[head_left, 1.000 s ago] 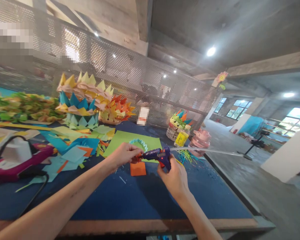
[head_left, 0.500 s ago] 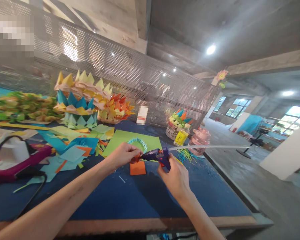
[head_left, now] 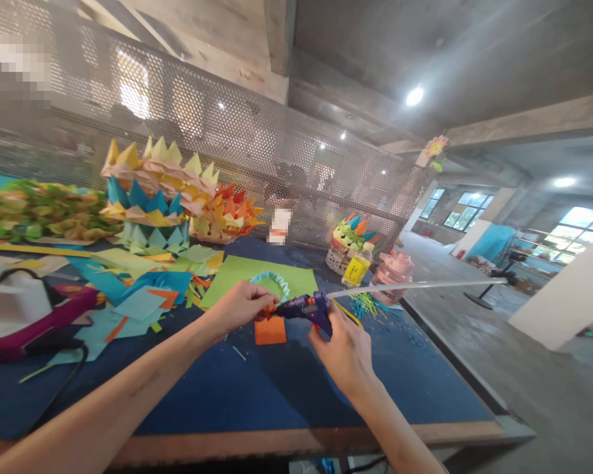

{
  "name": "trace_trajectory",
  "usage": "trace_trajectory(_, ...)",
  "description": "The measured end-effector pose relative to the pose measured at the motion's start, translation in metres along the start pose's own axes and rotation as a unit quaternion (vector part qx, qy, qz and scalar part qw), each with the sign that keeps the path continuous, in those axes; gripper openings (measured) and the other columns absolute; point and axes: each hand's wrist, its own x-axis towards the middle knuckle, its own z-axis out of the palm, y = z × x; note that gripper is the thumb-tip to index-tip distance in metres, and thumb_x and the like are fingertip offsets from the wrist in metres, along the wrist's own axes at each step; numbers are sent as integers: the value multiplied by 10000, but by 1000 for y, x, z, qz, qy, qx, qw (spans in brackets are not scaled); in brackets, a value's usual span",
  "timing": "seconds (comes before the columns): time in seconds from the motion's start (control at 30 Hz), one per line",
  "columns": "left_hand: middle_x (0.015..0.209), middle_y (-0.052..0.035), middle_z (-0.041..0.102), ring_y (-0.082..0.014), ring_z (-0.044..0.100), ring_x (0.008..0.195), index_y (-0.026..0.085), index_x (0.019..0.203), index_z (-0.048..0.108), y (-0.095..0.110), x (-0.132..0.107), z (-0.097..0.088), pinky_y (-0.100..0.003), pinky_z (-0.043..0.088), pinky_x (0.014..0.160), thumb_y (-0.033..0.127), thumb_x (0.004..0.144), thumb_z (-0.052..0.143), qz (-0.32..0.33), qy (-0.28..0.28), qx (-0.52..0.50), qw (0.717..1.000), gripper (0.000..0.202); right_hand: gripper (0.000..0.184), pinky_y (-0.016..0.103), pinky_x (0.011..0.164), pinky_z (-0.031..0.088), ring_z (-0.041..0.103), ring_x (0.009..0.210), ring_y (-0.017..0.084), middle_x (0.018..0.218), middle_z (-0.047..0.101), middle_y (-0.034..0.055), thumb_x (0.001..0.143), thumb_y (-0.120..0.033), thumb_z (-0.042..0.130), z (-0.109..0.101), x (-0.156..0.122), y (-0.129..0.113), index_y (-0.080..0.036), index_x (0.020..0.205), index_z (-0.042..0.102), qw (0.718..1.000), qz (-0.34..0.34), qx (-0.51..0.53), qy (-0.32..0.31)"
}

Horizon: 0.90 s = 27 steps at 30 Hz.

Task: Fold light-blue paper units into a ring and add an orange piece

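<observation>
My right hand point(head_left: 346, 339) is wrapped round the handle of a dark purple glue gun point(head_left: 304, 306), its nozzle pointing left. A long clear glue stick point(head_left: 415, 285) juts from the gun's back. At the nozzle, my left hand point(head_left: 240, 305) pinches a small orange paper piece point(head_left: 269, 312), partly hidden by the fingers. Just below lies a stack of orange paper squares point(head_left: 271, 332) on the dark blue table. Behind the hands, a light blue folded-paper ring point(head_left: 282, 284) rests on a green sheet point(head_left: 232, 276).
Paper crowns point(head_left: 153, 197) and loose paper scraps point(head_left: 138, 306) cover the left side, near a magenta device point(head_left: 54, 322) with a black cord. A yellow-labelled bottle point(head_left: 357, 270), a basket point(head_left: 336, 258) and a pink jug point(head_left: 394, 273) stand back right. A perforated metal screen point(head_left: 257, 145) rises behind.
The view has shifted slightly. Both hands keep nearly the same pose, with the glue gun's nozzle still at the orange paper piece; the glue stick tilts up a little more.
</observation>
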Motion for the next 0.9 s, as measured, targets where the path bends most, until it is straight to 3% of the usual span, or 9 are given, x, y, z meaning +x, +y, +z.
trace_trajectory(0.2,588,1,645,-111,560,554,153,626,678,0,-1,0,-229,450,583,322,662,644,-10,2,-17,1000,176,271,271,638,445,659,783,227,920,702,58,753,-220,553,-1,0,-1,-204,1018,606,999,12,53,-3)
trace_trajectory(0.37,736,-34,676,-138,606,666,147,689,681,4,-4,-4,-270,493,664,362,705,621,-28,2,-48,998,223,218,255,542,412,530,540,149,629,596,-2,730,-333,627,-9,-2,13,-172,872,591,968,114,226,-6)
trace_trajectory(0.43,750,-41,674,-144,605,691,146,736,693,6,-5,-5,-277,500,672,364,722,618,-40,-1,-63,997,231,267,227,462,364,437,474,107,566,507,-46,705,-385,670,-11,-4,20,-175,827,558,924,177,339,-29)
trace_trajectory(0.5,725,-38,668,-140,595,698,150,792,708,6,-6,-4,-258,492,654,353,730,630,-57,-18,-98,993,226,342,189,385,273,335,425,64,550,436,-80,673,-421,710,-12,-7,22,-179,822,520,849,242,466,-50)
trace_trajectory(0.57,711,-35,668,-125,582,680,155,837,717,6,-8,-1,-225,467,619,334,730,651,-72,-44,-147,986,218,395,159,357,200,276,412,33,582,436,-88,634,-401,755,-11,-10,17,-179,837,499,775,282,564,-47)
trace_trajectory(0.63,717,-34,676,-107,571,650,155,847,720,5,-9,4,-205,446,601,321,725,672,-76,-73,-193,976,212,402,142,353,196,298,423,20,637,491,-69,607,-338,784,-10,-13,6,-170,844,506,738,293,607,-30)
trace_trajectory(0.73,719,-30,687,-102,572,637,161,854,724,4,-13,12,-208,446,620,326,704,706,-71,-110,-235,963,224,373,135,331,233,384,441,37,671,552,-32,628,-316,769,-5,-15,-13,-157,865,530,731,297,613,-29)
trace_trajectory(0.9,728,-23,692,-109,587,627,167,877,727,6,-20,22,-220,449,624,370,697,719,-68,-142,-231,960,270,397,143,308,303,453,454,68,639,548,-43,626,-335,767,0,-15,-28,-164,887,522,749,282,599,-35)
